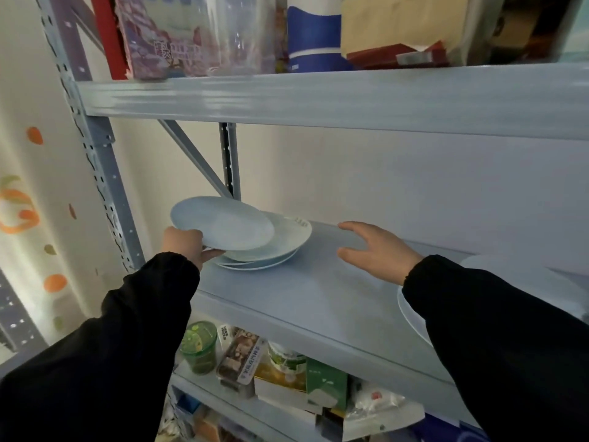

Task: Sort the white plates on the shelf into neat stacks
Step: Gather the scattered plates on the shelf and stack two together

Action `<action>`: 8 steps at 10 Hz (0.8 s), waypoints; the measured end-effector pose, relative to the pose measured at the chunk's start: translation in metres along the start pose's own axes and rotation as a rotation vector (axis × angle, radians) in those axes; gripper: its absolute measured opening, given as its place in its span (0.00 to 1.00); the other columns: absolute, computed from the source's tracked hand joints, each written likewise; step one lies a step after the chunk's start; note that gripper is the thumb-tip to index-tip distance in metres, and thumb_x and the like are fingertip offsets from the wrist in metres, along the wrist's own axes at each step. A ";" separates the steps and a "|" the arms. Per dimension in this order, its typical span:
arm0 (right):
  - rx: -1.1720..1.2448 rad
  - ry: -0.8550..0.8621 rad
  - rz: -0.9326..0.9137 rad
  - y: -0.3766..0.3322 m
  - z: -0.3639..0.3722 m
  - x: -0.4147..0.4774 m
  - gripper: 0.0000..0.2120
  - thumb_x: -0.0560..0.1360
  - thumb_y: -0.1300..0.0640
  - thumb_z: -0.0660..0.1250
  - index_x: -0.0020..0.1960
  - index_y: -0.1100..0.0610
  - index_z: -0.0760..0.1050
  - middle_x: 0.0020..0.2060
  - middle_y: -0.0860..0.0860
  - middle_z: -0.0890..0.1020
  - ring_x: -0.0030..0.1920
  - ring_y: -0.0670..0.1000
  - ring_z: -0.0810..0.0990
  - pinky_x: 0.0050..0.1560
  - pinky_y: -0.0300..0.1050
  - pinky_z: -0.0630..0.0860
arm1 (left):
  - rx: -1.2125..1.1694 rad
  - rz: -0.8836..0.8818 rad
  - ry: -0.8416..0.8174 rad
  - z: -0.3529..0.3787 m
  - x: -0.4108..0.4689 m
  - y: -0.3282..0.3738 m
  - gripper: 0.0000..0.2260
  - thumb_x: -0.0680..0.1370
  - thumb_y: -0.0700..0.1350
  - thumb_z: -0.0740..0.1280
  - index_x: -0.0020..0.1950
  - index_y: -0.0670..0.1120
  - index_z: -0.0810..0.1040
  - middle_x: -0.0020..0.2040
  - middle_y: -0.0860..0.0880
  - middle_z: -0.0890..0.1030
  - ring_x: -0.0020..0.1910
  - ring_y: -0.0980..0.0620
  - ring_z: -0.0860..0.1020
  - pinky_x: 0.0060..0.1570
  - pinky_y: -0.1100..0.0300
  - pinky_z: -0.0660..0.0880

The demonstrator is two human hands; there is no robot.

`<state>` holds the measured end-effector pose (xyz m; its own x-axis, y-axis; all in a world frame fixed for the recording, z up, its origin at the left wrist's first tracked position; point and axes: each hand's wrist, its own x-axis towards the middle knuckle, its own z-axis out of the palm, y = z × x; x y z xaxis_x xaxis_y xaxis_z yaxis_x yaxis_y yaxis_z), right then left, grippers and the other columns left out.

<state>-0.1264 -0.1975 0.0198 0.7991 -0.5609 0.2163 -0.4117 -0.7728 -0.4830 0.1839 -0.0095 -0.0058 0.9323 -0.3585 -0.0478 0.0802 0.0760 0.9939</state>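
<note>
Head view, left hand [186,245] gripping top plate [223,223], right hand [377,250] spread

Top level is crammed: a purple printed box [159,43], clear plastic container [242,33], blue-and-white tub [314,36] and a brown cardboard box [404,23]. Below there's a green jar [200,347], a green carton [326,384] and orange wall stickers [19,212] off left.

View: I get a single head-worn wide-angle camera, so no second view overlaps it.
Facing: forward, slightly down into a grey metal shelf unit [318,100].
Nearness: close, at arm's reach; both sleeves enter from the lower corners.
Tilt: shelf edges slope down toward the frame's right.
</note>
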 end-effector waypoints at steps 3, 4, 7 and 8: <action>0.002 -0.010 0.020 -0.001 0.009 0.008 0.30 0.77 0.44 0.66 0.77 0.47 0.63 0.75 0.44 0.65 0.74 0.45 0.63 0.68 0.37 0.59 | 0.335 0.066 0.072 0.000 0.008 -0.007 0.25 0.71 0.39 0.69 0.65 0.35 0.67 0.56 0.38 0.77 0.49 0.38 0.79 0.47 0.45 0.81; 0.004 -0.009 0.020 -0.003 0.011 0.009 0.30 0.77 0.44 0.66 0.77 0.47 0.63 0.75 0.44 0.65 0.74 0.45 0.64 0.68 0.37 0.59 | 0.601 0.173 0.085 -0.002 0.002 -0.003 0.20 0.75 0.37 0.65 0.66 0.37 0.67 0.57 0.38 0.74 0.48 0.40 0.73 0.43 0.49 0.74; 0.003 0.006 0.033 -0.001 0.006 0.000 0.30 0.77 0.45 0.66 0.76 0.47 0.63 0.75 0.44 0.66 0.74 0.45 0.64 0.67 0.36 0.59 | 0.753 0.312 0.026 0.000 0.000 -0.009 0.18 0.74 0.34 0.62 0.64 0.38 0.68 0.63 0.38 0.72 0.58 0.38 0.71 0.52 0.49 0.71; 0.009 0.014 0.054 0.006 -0.003 -0.006 0.29 0.77 0.45 0.66 0.76 0.47 0.63 0.75 0.44 0.65 0.74 0.45 0.63 0.65 0.36 0.58 | 0.796 0.379 0.049 0.005 -0.006 -0.006 0.26 0.76 0.38 0.62 0.74 0.38 0.62 0.71 0.39 0.67 0.70 0.39 0.64 0.66 0.47 0.67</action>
<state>-0.1351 -0.1994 0.0182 0.7697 -0.6056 0.2017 -0.4496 -0.7387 -0.5022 0.1762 -0.0125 -0.0113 0.8618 -0.3989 0.3133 -0.4900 -0.4957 0.7171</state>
